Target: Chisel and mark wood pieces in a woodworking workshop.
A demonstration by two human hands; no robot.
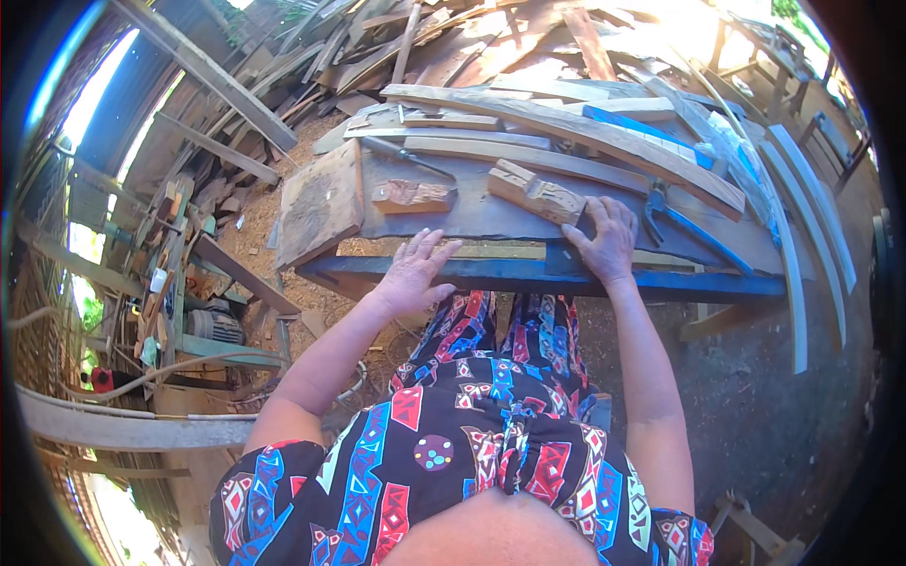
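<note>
Both forearms reach forward from the lower edge. The left hand (415, 272) lies flat, fingers spread; the right hand (602, 238) rests palm-down, fingers loosely apart.

My left hand (412, 274) rests flat on the workbench (528, 275) near edge; my right hand (604, 241) touches a carved wood block (536, 191)

Landmark: blue workbench (528, 275).
- Chisel (404, 156) on the bench top, toward its far left.
- Blue clamp (681, 221) at the bench's right end.
- Long curved planks (566, 127) across its far side; more curved strips (791, 255) off its right end.
- Scrap-wood heap (453, 42) beyond the bench.
- Sawdust (255, 236) on the ground to its left.
- Small motor (215, 325) lower left of the bench.
</note>
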